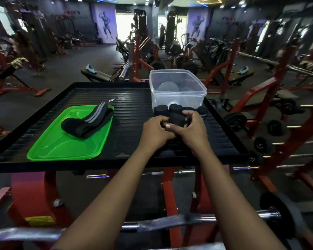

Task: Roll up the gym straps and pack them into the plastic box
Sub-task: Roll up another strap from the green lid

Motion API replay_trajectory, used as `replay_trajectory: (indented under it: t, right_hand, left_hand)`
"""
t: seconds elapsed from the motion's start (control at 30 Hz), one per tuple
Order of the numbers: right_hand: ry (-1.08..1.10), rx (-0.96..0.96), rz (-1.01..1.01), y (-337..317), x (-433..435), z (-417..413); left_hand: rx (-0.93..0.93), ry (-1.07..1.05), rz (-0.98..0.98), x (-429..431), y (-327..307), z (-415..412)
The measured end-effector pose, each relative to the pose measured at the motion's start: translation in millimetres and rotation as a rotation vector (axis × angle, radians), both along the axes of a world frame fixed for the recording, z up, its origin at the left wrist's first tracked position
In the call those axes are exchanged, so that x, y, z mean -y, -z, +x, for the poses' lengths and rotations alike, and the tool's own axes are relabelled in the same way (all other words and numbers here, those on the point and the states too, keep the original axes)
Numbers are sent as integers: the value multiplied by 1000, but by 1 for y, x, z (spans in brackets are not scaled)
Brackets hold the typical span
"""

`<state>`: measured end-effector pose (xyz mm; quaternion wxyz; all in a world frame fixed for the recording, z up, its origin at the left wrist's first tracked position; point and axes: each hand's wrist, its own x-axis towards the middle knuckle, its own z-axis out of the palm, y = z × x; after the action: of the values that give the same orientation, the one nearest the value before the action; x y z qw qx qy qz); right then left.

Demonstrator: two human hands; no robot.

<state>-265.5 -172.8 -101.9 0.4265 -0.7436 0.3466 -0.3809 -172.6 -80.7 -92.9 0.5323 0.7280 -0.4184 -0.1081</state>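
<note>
Both hands meet over the right half of the table, a black slab ridged with fine parallel grooves and edged by a raised lip. The left hand and the right hand curl in from either side around a roll of black strap, a stubby cylinder of soft, matte woven cloth. Fingers and thumbs of both are bent tight against it, and the left thumb lies across its near face. The roll is held low over the table, between the palms.

Just beyond the knuckles lie more rolls, the same dull black cloth wound into fat coils. They are lined side by side on the table against the near wall of the box. The one at the right end shows pale stripes. The box is a clear plastic tub, rectangular with rounded corners and a thickened rim, standing at the far right of the table. Its cloudy walls blur the inside, and I cannot tell what it holds.

To the left sits a tray of glossy, see-through green plastic, shallow and round-cornered. On it lies a strap not rolled, a long flat band of black webbing with grey stripes, its far end reaching over the tray's far edge.
</note>
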Motion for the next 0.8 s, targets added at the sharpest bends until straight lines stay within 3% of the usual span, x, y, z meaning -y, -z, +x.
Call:
replay_trajectory:
  t: [0.23,0.33,0.8]
  right_hand:
    - [196,-25,-44,0,36,-36]
    - [202,-74,-122,1,47,-45]
    - [206,-30,-43,3,48,-47]
  left_hand:
    - [14,1,-12,59,7,-33]
    - [19,30,-16,72,9,-39]
    - [-76,45,-10,78,13,-41]
